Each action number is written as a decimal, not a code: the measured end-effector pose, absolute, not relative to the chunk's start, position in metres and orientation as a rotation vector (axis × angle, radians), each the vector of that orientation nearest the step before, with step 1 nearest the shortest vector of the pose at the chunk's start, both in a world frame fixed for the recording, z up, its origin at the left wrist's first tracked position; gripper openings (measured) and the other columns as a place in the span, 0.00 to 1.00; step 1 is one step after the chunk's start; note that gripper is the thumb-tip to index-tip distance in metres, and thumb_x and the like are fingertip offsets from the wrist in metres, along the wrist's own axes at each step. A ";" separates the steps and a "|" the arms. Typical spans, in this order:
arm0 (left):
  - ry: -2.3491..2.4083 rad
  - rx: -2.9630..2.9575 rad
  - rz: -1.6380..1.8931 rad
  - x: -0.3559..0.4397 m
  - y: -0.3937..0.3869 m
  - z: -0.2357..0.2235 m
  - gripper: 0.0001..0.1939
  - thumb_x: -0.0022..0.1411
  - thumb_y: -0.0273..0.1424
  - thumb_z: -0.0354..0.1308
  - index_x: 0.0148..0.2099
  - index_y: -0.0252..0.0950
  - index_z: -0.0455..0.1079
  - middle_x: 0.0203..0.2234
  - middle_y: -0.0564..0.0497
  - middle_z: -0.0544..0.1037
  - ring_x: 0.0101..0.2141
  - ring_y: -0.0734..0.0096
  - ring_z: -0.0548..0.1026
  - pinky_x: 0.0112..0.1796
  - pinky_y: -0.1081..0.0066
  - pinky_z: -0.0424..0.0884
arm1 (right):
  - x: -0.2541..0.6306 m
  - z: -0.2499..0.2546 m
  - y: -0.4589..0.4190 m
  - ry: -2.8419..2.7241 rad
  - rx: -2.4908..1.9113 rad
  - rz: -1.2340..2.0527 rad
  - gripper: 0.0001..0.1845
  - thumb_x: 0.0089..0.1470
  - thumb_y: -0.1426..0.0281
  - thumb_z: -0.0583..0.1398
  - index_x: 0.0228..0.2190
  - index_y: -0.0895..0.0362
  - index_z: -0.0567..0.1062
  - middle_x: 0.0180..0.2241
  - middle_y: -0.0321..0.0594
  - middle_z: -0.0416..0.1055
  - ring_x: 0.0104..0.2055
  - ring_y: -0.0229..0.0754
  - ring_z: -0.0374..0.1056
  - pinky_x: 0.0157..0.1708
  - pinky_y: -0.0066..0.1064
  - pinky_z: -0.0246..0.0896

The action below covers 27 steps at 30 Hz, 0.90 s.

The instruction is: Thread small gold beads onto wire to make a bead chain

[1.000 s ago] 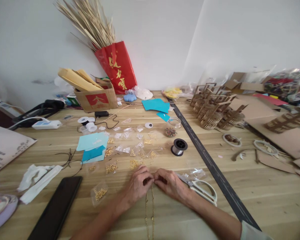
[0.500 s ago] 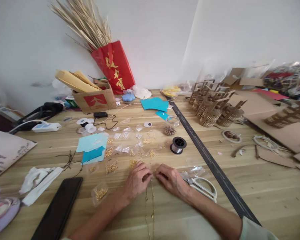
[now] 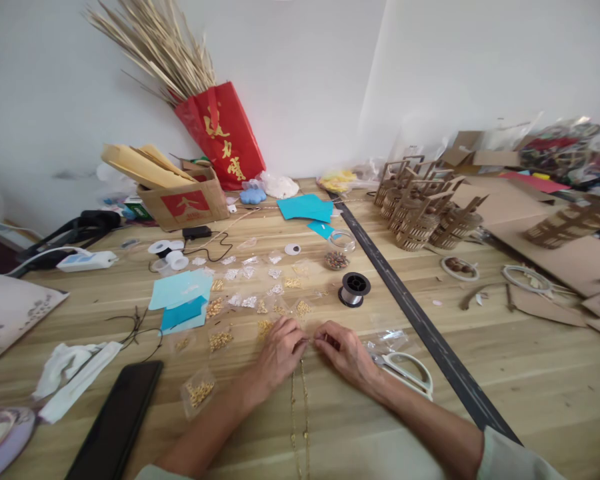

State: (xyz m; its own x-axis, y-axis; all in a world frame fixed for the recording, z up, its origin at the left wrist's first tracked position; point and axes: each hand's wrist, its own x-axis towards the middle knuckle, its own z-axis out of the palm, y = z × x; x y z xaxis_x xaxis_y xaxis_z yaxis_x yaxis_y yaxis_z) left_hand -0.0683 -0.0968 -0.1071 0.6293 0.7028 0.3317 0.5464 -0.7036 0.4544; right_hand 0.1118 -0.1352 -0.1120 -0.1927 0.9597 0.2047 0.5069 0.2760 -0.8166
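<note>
My left hand is closed in a pinch at the top of a thin gold chain necklace. Two strands of it, dotted with small beads, run down the tabletop toward me. Close by on the right, my right hand is also pinched, its fingertips a small gap from the left ones. Whatever lies between the right fingers is too small to make out. Scissors with white handles lie beside the right wrist. Small bags of gold beads sit just beyond the left hand.
A spool of clear line stands beyond my right hand, near a jar of beads. A phone and a bag of gold findings lie left. Small woven baskets stand back right. A dark strip crosses the table.
The view has shifted slightly, so the background sits a little further left. Both hands stay pinched close together, with only small finger movement, and the chain hangs as before.
</note>
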 end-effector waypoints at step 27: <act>0.901 2.638 0.760 -0.067 -0.092 -0.119 0.08 0.64 0.26 0.51 0.33 0.35 0.70 0.29 0.48 0.72 0.34 0.65 0.68 0.37 0.66 0.68 | 0.110 -0.112 -0.133 -1.700 -1.304 0.811 0.04 0.54 0.74 0.54 0.28 0.57 0.67 0.22 0.32 0.63 0.24 0.35 0.58 0.25 0.25 0.53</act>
